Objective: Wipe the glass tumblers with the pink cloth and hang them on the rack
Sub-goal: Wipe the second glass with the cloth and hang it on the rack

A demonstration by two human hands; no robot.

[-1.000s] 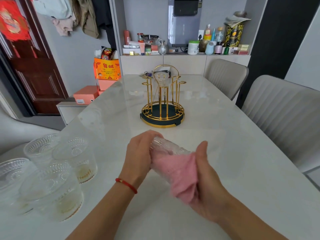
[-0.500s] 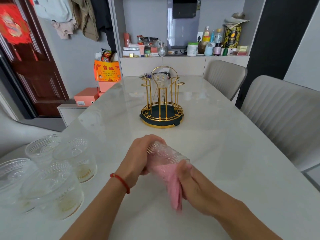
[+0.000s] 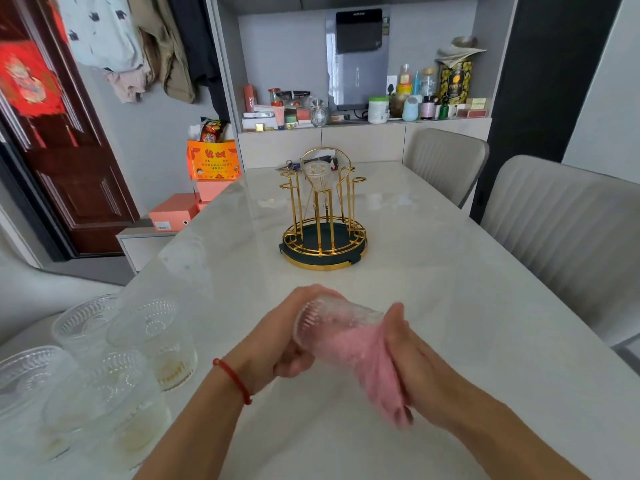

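Observation:
My left hand (image 3: pixel 289 336) grips the base end of a clear textured glass tumbler (image 3: pixel 332 318) held on its side above the table. The pink cloth (image 3: pixel 367 368) is stuffed into the tumbler's mouth and hangs down from it. My right hand (image 3: pixel 412 358) holds the cloth against the tumbler's rim. Beyond my hands stands the gold rack (image 3: pixel 323 216) on its dark round base, with one tumbler (image 3: pixel 316 173) hanging upside down near its top. Several more tumblers (image 3: pixel 138 355) stand at the table's near left corner.
The white marble table (image 3: pixel 467 306) stretches ahead. Two grey chairs (image 3: pixel 568 237) stand along its right side. Keys (image 3: pixel 291 165) lie behind the rack. A cluttered shelf (image 3: pixel 363 109) is at the back, orange boxes (image 3: pixel 173 214) to the left.
My right hand has turned and shifted right along the cloth at the tumbler's mouth, and the tumbler has rotated slightly in my left hand. The cloth hangs lower on the right now.

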